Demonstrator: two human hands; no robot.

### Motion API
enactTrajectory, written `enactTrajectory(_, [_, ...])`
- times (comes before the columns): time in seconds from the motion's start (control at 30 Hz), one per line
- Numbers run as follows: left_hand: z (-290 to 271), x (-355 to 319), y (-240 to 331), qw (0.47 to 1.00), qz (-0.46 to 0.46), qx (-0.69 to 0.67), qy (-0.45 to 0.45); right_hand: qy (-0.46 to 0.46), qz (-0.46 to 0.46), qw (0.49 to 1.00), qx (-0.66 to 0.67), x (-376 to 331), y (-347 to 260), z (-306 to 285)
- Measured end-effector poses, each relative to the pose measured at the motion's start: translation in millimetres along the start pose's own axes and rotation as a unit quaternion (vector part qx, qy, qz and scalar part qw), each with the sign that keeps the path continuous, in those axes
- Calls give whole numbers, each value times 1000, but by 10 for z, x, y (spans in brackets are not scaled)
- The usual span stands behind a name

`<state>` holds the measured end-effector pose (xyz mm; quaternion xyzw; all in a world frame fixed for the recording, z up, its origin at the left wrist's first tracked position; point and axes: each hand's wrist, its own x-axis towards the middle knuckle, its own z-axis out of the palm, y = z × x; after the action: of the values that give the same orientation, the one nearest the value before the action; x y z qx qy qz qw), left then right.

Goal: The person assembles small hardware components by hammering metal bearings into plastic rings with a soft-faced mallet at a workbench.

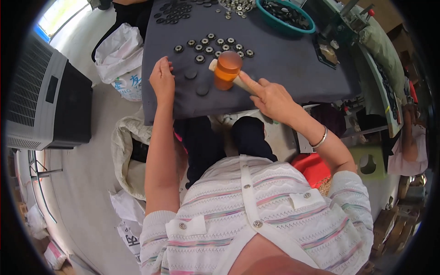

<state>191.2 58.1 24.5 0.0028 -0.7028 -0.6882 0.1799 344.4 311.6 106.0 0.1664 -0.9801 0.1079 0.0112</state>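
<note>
My right hand point(276, 101) grips the pale wooden handle of a mallet point(227, 71). Its translucent orange head is over the near part of the dark cloth-covered table point(293, 78). My left hand point(162, 82) is above the table's left side, its fingers curled together; whatever they may hold is hidden. Between this hand and the mallet lie two plain black discs point(190, 74). Just beyond the mallet, several black round pieces with metal centres point(209, 50) are spread in a loose cluster.
A teal basin point(310, 28) full of black pieces stands at the back right, near a green hand press point(341, 25). More black discs point(174, 11) and small metal parts point(238, 5) lie at the far edge. White sack point(120, 59) and grey air cooler point(46, 91) stand left.
</note>
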Motion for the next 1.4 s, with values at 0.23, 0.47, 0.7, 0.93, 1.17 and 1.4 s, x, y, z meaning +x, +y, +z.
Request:
enactTrajectory(0.23, [-49, 38, -98, 1000, 6, -4, 5, 134, 9, 990, 50, -116, 209, -397])
enactTrajectory(0.47, [-32, 63, -51, 1000, 15, -6, -8, 71, 49, 995, -51, -310, 385, -108])
enactTrajectory(0.7, [-22, 33, -97, 1000, 12, 12, -9, 158, 50, 985, 49, -333, 373, -377])
enactTrajectory(0.93, [-33, 55, -137, 999, 23, 21, -22, 93, 28, 991, 96, -229, 721, -22])
enactTrajectory(1.17, [-14, 38, -145, 1000, 23, 18, -7, 117, 13, 987, 107, -263, 79, -318])
enactTrajectory(1.4, [-53, 36, -137, 1000, 15, -8, -14, 38, -19, 999, 11, 71, 28, -24])
